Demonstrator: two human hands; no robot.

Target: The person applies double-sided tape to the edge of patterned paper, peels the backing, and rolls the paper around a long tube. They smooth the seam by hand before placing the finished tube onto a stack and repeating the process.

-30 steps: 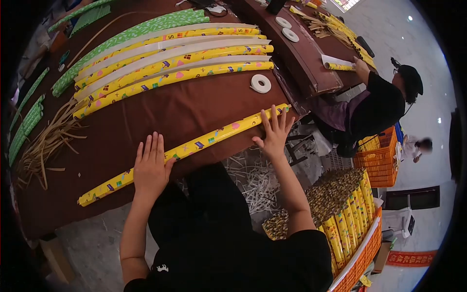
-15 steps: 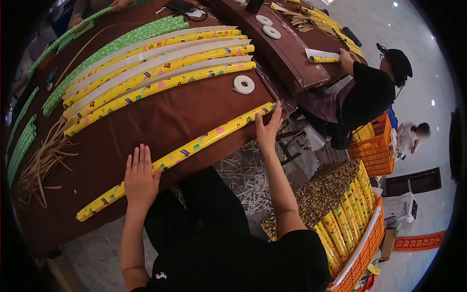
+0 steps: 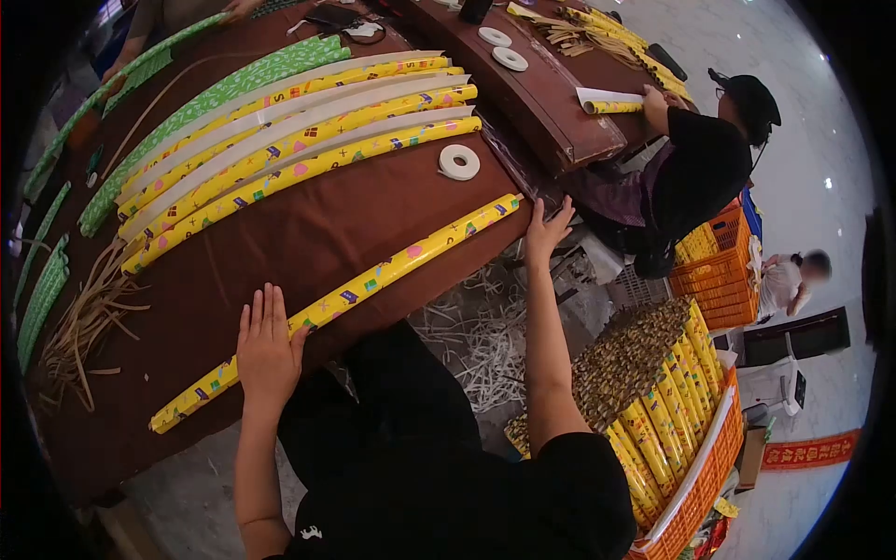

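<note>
A long roll of yellow patterned wrapping paper (image 3: 383, 278) lies slantwise near the front edge of the brown-covered table (image 3: 299, 219). My left hand (image 3: 269, 350) rests flat across its lower-left part, fingers stretched out. Just off the roll's upper-right end, my right hand (image 3: 548, 231) is held with fingers spread and nothing in it. A roll of white tape (image 3: 459, 162) lies on the table above that end. Farther back, several yellow rolls (image 3: 327, 154) with loose pale edges lie side by side, next to green patterned rolls (image 3: 224, 121).
Brown paper strips (image 3: 84, 322) lie at the table's left. A co-worker (image 3: 700, 177) at the right holds another roll. An orange crate (image 3: 695, 495) full of finished yellow rolls stands at my right. White paper scraps (image 3: 485, 345) litter the floor. Another person's hand (image 3: 245, 7) shows at top left.
My right hand has come off the roll's upper-right end and moved to the right, fingers spreading. My left hand stays flat on the roll. The view has shifted slightly.
</note>
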